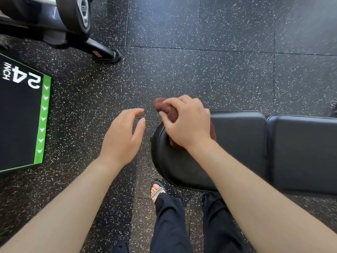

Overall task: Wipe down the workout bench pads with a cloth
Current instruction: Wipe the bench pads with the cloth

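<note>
A black padded workout bench runs from centre to the right edge. Its rounded seat pad is nearest me and a longer back pad lies beyond a gap to the right. My right hand is shut on a bunched reddish-brown cloth, held at the far left end of the seat pad; part of the cloth pokes out past my fingers and part hangs under my palm. My left hand hovers over the floor just left of the bench, fingers apart and curved, holding nothing.
Black speckled rubber floor tiles lie all around. A black and green plyo box marked 24 INCH stands at the left. A machine base with a weight plate sits at the upper left. My sandalled foot is beside the bench.
</note>
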Demonstrator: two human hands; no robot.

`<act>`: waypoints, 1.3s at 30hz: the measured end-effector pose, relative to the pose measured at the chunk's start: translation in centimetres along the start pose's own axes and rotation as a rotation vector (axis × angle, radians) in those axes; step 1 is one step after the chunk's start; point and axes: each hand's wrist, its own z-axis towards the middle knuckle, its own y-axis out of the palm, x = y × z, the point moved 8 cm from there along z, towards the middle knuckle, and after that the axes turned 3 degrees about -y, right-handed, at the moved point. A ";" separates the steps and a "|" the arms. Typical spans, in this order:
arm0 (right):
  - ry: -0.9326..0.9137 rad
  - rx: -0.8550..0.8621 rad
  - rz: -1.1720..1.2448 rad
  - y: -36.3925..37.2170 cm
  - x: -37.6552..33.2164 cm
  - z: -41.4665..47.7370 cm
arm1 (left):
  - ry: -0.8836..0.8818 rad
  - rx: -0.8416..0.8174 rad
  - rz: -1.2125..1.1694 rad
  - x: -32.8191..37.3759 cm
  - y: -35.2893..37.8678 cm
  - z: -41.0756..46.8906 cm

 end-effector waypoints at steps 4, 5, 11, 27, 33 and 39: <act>0.126 0.264 0.117 -1.4 2.3 -6.1 | 0.070 -0.023 -0.005 2.2 0.5 0.8; 0.180 0.315 0.132 -1.6 3.6 -8.3 | 0.105 -0.037 -0.001 3.2 1.0 0.9; 0.511 0.459 0.224 -2.6 11.6 -13.0 | 0.415 -0.098 0.133 10.4 5.4 1.7; 0.733 0.505 0.217 -4.5 20.1 -16.8 | 0.709 -0.378 0.343 19.1 16.9 4.0; 1.036 0.528 0.283 -4.5 24.7 -19.6 | 0.898 -0.487 0.352 22.2 19.9 2.2; 1.109 0.689 0.215 -3.2 18.5 -21.4 | 1.151 -0.650 0.405 23.6 22.3 0.0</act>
